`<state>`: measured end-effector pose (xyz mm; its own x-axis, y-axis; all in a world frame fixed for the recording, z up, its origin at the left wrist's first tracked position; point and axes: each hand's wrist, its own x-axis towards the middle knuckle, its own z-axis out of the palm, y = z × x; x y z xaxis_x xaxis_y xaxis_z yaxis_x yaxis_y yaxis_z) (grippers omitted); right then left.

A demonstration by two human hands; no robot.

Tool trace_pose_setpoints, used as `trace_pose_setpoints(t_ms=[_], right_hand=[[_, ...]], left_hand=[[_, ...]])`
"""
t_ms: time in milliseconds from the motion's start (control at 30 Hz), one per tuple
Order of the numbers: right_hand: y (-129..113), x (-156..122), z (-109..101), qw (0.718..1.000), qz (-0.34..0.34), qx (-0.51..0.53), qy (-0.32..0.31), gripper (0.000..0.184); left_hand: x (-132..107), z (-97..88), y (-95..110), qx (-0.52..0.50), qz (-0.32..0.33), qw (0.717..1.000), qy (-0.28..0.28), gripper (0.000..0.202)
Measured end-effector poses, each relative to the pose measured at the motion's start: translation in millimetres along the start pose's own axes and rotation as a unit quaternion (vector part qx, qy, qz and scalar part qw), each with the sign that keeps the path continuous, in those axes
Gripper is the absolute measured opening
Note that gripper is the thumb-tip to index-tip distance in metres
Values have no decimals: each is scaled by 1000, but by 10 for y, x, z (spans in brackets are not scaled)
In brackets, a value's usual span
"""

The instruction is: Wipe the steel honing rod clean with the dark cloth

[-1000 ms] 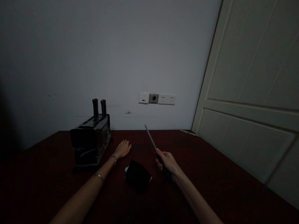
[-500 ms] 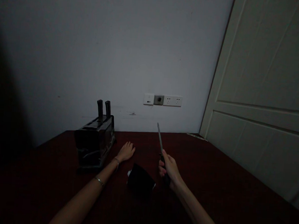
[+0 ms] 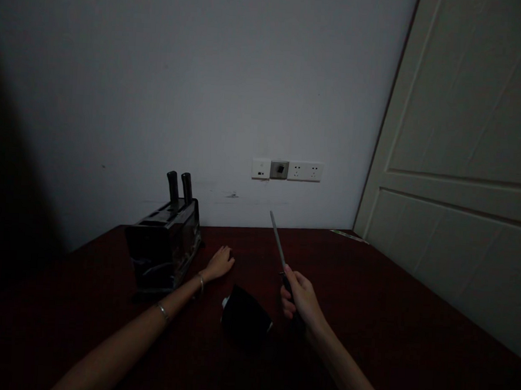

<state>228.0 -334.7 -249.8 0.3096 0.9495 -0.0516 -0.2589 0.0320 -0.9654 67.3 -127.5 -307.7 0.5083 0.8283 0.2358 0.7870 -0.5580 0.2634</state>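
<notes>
1. The dark red table (image 3: 403, 321) fills the bottom of the view, with a pale wall behind it and a door (image 3: 465, 172) on the right.
2. A black knife block (image 3: 162, 251) stands on the table at the left, with two handles sticking up.
3. A small black thing (image 3: 245, 317) lies between the arms; I cannot tell what it is.
4. The right hand (image 3: 300, 297) has its fingers wrapped around the handle of a long thin steel rod (image 3: 278, 240), which points up and away.
5. The left hand (image 3: 220, 263) lies flat on the table, fingers loose, holding nothing, just beside the block.
6. The room is dim, so I think the rod's tip could poke the left hand if it swings over.
</notes>
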Motion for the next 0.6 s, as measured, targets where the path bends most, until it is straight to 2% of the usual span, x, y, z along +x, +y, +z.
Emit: trace_pose_setpoints(t_ms=[100,167,233,300,367,433,533,600], right_hand=[[9,3,-7,1000,-1,11,6,46],[11,-3,-4,1000,1,13,7,46],[8,-14,2,1000,3,13,4,47],[2,-26,9,1000,6,14,0,47],[-5,-35,14,1000,10,17,2,48],[-12,-40,15,1000,8,24,0,50],[-18,-42,14,999,2,34,-7,51],[-20,-42,13,999,-2,35,-10,52]], left_hand=[[-23,-116,122,-24,-3,1000,-2,34],[-93,-232,261,-40,18,999,12,36],[-222,-383,428,-56,64,996,26,36],[-409,-554,600,-65,141,988,18,33],[-638,-713,747,-43,328,943,-27,31],[-878,-827,848,-28,435,896,-80,32],[-1170,-884,884,-24,493,859,-134,42],[-1273,-861,837,-17,481,861,-162,58]])
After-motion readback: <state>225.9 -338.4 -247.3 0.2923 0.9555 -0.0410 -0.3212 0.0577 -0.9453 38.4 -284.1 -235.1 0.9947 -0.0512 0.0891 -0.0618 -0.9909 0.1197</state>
